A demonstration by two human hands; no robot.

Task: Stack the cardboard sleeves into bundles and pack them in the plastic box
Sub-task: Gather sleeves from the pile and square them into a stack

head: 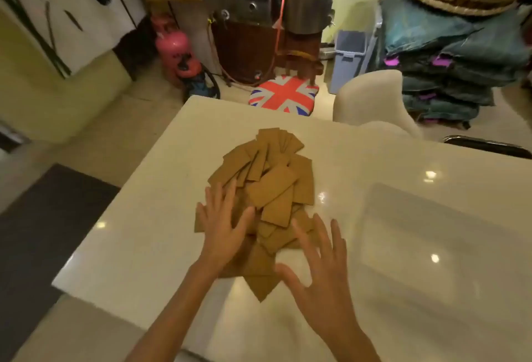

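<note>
A loose heap of flat brown cardboard sleeves point(270, 186) lies scattered on the white table point(138, 246), running from mid-table toward me. My left hand point(223, 226) rests flat with spread fingers on the heap's left near side. My right hand point(319, 269) hovers with fingers apart at the heap's near right corner, holding nothing. A clear plastic box point(437, 240) stands to the right of the heap, nearly see-through, with nothing visible inside.
A cream chair point(371, 99) stands at the table's far right edge. Beyond the table are a flag-patterned stool point(283, 95), pink gas cylinders point(172, 44), a grey bin point(349, 56) and piled folded cloth point(460, 68). A dark mat lies on the floor at left.
</note>
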